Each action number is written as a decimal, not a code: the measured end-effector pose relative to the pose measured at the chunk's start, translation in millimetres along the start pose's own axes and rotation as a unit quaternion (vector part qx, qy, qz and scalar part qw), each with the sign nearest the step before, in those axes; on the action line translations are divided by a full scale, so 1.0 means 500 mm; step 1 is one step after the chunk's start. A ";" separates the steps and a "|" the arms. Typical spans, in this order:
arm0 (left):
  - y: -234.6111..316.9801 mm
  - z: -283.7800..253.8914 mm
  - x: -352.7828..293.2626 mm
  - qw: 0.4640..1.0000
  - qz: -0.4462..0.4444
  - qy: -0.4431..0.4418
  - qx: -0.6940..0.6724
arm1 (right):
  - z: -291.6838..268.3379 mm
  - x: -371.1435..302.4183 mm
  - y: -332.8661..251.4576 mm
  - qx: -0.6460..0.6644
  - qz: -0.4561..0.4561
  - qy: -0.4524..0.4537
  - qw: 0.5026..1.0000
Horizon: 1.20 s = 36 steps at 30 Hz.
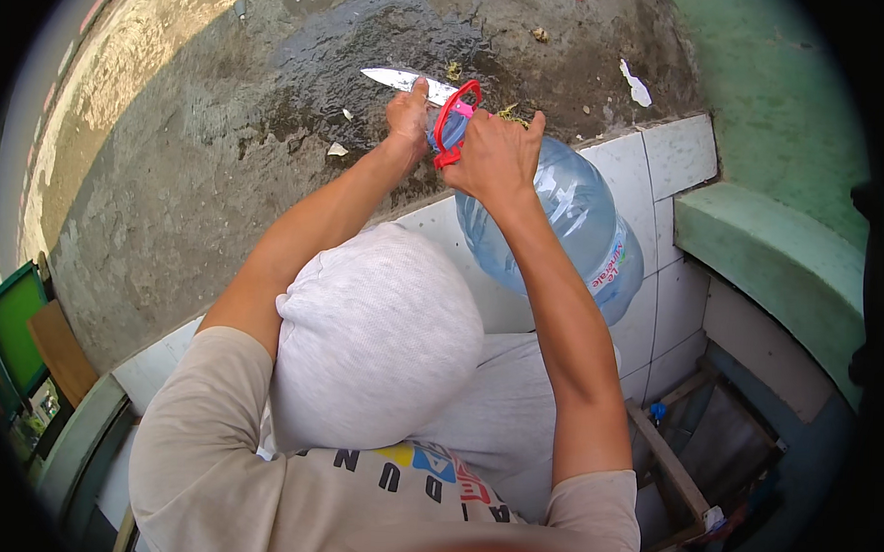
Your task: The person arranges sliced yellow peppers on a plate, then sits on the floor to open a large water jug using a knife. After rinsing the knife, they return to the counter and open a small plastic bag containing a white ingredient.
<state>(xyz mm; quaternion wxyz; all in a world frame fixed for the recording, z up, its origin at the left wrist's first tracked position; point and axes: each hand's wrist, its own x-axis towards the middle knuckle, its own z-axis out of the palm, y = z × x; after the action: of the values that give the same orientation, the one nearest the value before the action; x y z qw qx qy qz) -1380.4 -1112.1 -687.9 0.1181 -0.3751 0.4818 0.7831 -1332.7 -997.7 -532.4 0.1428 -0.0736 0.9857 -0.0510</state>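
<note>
- You appear to be at the cutting step: the knife (395,78) lies across the neck end of the large blue water bottle (562,197), close by its red carry handle (447,158). Whether the edge has bitten into anything is too small to tell.
- The bottle rests on its side on the white tiled ledge (680,153), to the right of your raised knee (377,332), with its neck toward the rough concrete (222,152).
- Your right hand (497,156) is closed around the knife's pink grip, beside the red handle, with the blade pointing left and away from you.
- Your left hand (409,114) is at the neck end, thumb up against or just beside the blade. Its fingers are hidden, so I cannot tell whether it grips the neck or only steadies it.
- Your left arm reaches forward past the outside of the knee; your right arm stretches over the bottle's near side, and the two hands nearly meet at the neck.
- The next move likely calls for a firm hold on the neck, the left thumb clear of the edge, and short, controlled strokes, since the round bottle could roll under pressure.
</note>
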 end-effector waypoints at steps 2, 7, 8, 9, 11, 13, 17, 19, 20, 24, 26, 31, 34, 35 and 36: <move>-0.001 0.024 -0.030 0.999 -0.007 -0.029 0.019 | -0.013 -0.010 0.014 0.009 0.002 0.025 1.000; -0.020 0.112 -0.084 0.989 0.048 -0.081 0.116 | -0.057 -0.070 0.072 0.019 0.011 0.066 0.998; -0.020 0.126 -0.086 0.988 0.054 -0.089 0.112 | -0.069 -0.085 0.088 0.031 0.003 0.092 0.995; -0.020 0.139 -0.087 0.988 0.047 -0.090 0.112 | -0.081 -0.101 0.103 0.043 -0.002 0.112 0.993; -0.018 0.151 -0.086 0.990 0.011 -0.099 0.095 | -0.106 -0.133 0.132 0.071 -0.007 0.136 0.988; -0.017 0.157 -0.087 0.990 -0.011 -0.123 0.063 | -0.136 -0.165 0.169 0.100 -0.008 0.145 0.984; -0.013 0.178 -0.095 0.975 -0.021 -0.197 0.096 | -0.189 -0.240 0.244 0.084 0.020 0.175 0.981; -0.005 0.197 -0.098 0.963 0.007 -0.241 0.118 | -0.215 -0.285 0.284 0.090 0.034 0.167 0.981; 0.001 0.205 -0.098 0.961 0.002 -0.248 0.120 | -0.221 -0.309 0.298 0.102 0.055 0.150 0.982; 0.042 0.224 -0.082 0.949 -0.001 -0.287 0.128 | -0.223 -0.393 0.322 0.132 0.047 0.235 0.962; 0.062 0.223 -0.071 0.943 0.007 -0.307 0.130 | -0.223 -0.431 0.332 0.112 0.060 0.275 0.953; 0.127 0.236 -0.049 0.919 0.001 -0.364 0.155 | -0.207 -0.533 0.351 0.103 0.168 0.336 0.921; 0.167 0.277 -0.057 0.892 0.018 -0.415 0.179 | -0.188 -0.588 0.363 0.094 0.219 0.356 0.903; 0.180 0.295 -0.065 0.886 0.018 -0.429 0.176 | -0.181 -0.603 0.366 0.105 0.228 0.366 0.896; 0.187 0.316 -0.075 0.879 0.018 -0.444 0.172 | -0.173 -0.616 0.369 0.116 0.238 0.374 0.889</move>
<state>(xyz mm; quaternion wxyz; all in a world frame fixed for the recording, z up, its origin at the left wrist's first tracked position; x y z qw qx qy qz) -1480.3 -1019.8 -559.3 0.3684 0.0463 0.5127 0.7741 -1089.4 -760.3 -387.8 -0.2215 0.2050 0.9411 -0.1527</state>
